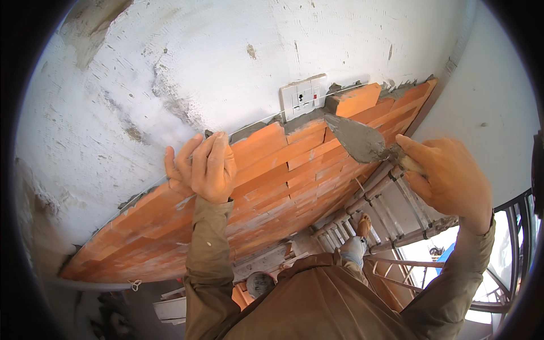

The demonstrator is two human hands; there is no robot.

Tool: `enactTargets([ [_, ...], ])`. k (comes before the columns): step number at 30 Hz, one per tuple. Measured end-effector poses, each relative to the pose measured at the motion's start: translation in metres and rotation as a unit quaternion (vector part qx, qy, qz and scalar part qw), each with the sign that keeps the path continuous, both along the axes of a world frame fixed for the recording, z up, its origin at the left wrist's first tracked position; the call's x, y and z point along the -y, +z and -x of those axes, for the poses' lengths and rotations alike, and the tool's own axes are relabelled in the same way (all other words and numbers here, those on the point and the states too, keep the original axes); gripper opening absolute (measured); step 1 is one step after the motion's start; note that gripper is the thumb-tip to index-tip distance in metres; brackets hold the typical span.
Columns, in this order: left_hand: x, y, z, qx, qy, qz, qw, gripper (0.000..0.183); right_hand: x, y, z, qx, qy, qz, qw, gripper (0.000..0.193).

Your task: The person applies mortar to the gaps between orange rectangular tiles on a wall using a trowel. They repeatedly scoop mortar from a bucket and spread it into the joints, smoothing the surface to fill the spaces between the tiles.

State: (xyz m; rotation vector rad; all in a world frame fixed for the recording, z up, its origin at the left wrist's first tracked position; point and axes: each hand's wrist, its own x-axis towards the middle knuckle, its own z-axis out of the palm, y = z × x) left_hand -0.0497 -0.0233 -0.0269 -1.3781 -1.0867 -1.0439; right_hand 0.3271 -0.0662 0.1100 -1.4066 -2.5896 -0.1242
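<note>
My right hand (pixel 447 175) grips a pointing trowel (pixel 358 139) by its handle. The blade is smeared with grey mortar, and its tip reaches toward a single orange brick (pixel 357 100) standing above the top course, right of a white wall socket (pixel 303 97). My left hand (pixel 205 167) is at the upper edge of the orange brick facing (pixel 266 170), its fingers curled and drawn together beside a taut white string (pixel 266 120). A small dark lump (pixel 208 134) shows at the fingertips; whatever they pinch is hidden.
White rough plaster wall (pixel 215 51) rises behind the bricks. A ladder (pixel 391 212) stands at lower right, with a foot (pixel 364 225) near it. Below me are a round bucket (pixel 260 284) of grey mix and loose white pieces (pixel 170 309). A metal railing (pixel 408 263) runs at the right.
</note>
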Motion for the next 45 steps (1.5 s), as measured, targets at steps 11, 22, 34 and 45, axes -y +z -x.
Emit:
enactTargets([
  [11, 0.000, 0.002, -0.001, 0.009, -0.012, -0.009, 1.000, 0.017, 0.010, -0.003, 0.013, -0.081, -0.014, 0.032, 0.996, 0.027],
  [22, -0.001, 0.001, 0.000, 0.006, -0.048, -0.021, 0.999, 0.016, 0.011, 0.000, 0.046, -0.047, -0.044, 0.092, 0.994, 0.019],
  [34, -0.003, -0.004, 0.006, 0.012, -0.060, -0.026, 0.998, 0.019, 0.029, 0.019, 0.082, -0.033, -0.030, 0.148, 0.988, 0.020],
  [45, -0.006, -0.006, 0.006, 0.016, -0.076, -0.040, 0.996, 0.019, 0.020, 0.022, 0.070, 0.053, -0.118, 0.060, 0.990, 0.022],
])
